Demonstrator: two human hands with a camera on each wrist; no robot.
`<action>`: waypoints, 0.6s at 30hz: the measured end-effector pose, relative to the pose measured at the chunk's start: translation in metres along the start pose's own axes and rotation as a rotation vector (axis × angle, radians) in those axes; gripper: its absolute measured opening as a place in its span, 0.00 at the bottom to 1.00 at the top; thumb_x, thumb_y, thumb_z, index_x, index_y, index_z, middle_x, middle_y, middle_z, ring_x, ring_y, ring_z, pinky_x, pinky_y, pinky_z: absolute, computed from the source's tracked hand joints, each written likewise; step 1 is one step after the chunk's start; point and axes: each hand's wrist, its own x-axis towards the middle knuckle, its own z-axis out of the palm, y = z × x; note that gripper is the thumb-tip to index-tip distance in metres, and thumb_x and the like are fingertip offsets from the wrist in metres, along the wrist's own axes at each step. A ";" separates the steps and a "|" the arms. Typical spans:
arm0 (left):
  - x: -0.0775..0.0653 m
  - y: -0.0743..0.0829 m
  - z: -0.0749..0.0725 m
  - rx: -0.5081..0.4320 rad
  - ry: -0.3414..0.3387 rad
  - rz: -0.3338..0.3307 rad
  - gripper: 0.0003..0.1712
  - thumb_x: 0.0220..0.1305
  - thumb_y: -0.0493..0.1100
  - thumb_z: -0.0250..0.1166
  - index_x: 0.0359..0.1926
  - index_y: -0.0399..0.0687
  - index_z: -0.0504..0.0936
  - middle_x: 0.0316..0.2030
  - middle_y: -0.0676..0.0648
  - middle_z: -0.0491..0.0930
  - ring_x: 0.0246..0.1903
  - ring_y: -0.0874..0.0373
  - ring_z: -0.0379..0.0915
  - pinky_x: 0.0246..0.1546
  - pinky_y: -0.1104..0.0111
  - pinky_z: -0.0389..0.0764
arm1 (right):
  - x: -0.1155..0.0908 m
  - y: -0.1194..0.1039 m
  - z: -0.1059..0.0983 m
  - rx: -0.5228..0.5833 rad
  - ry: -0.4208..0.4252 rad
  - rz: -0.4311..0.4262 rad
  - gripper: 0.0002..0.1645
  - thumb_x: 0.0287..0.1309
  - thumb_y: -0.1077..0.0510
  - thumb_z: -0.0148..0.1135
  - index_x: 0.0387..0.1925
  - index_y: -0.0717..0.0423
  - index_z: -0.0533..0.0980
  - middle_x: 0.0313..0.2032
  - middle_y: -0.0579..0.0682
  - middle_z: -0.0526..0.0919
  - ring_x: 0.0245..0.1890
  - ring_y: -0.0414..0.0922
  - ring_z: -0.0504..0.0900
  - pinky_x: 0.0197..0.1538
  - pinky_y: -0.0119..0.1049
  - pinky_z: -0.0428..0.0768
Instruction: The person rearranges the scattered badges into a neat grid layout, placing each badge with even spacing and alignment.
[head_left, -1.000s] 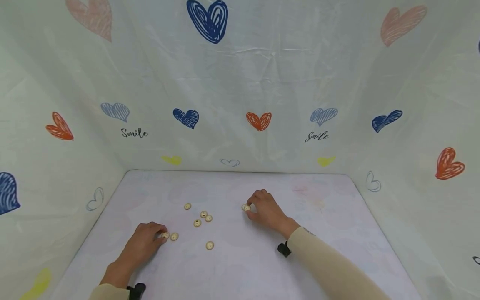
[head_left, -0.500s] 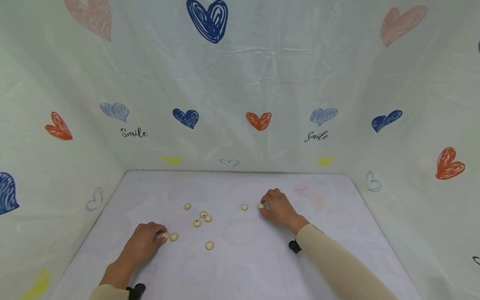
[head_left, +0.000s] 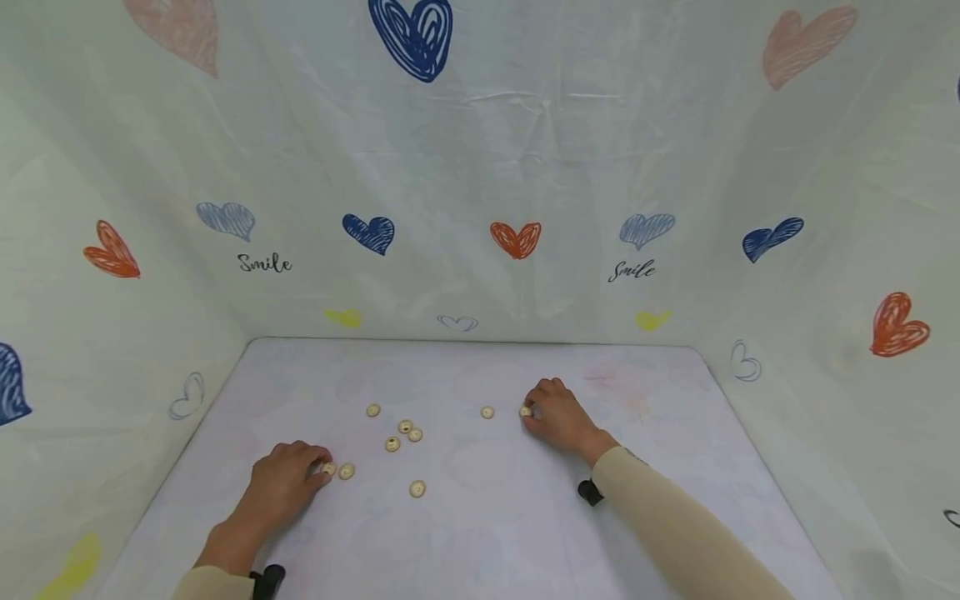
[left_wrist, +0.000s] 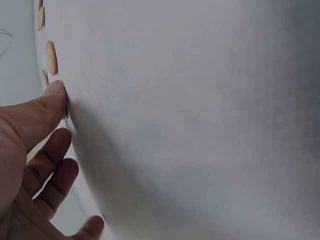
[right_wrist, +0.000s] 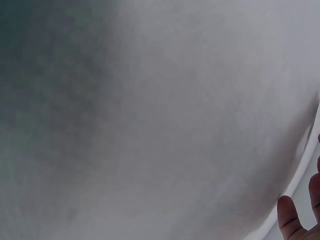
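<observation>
Twelve o'clock is the far edge of a pale surface (head_left: 480,542). At nine, a person's left hand (head_left: 287,479) pinches a round beige button (head_left: 328,469) between thumb and finger; a second button (head_left: 346,471) lies just beside it, at its three o'clock. At two, the right hand (head_left: 558,414) pinches a third button (head_left: 526,412), with a fourth button (head_left: 487,412) apart at its nine. Between the hands lies a loose trio of buttons (head_left: 416,435); from these, a far button (head_left: 373,410) sits at ten and a near button (head_left: 417,489) at six.
</observation>
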 end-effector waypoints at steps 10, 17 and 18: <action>-0.001 -0.007 0.006 0.013 -0.003 0.014 0.14 0.59 0.46 0.69 0.44 0.49 0.79 0.42 0.45 0.78 0.48 0.43 0.68 0.49 0.41 0.66 | 0.002 -0.001 0.002 -0.022 0.006 0.003 0.08 0.58 0.51 0.66 0.36 0.50 0.80 0.40 0.45 0.77 0.43 0.45 0.70 0.50 0.43 0.73; 0.000 -0.014 0.007 -0.037 0.009 0.027 0.16 0.56 0.49 0.71 0.44 0.49 0.81 0.42 0.47 0.80 0.47 0.46 0.70 0.49 0.44 0.67 | 0.001 0.001 0.005 -0.027 0.003 0.002 0.08 0.58 0.50 0.66 0.36 0.48 0.81 0.40 0.45 0.77 0.43 0.45 0.70 0.50 0.44 0.73; 0.000 -0.015 0.006 -0.046 0.005 0.023 0.17 0.56 0.50 0.71 0.44 0.49 0.81 0.42 0.47 0.80 0.47 0.46 0.70 0.49 0.44 0.67 | 0.001 0.002 0.005 -0.028 0.001 0.002 0.08 0.58 0.50 0.65 0.36 0.48 0.81 0.40 0.45 0.77 0.43 0.45 0.70 0.50 0.44 0.73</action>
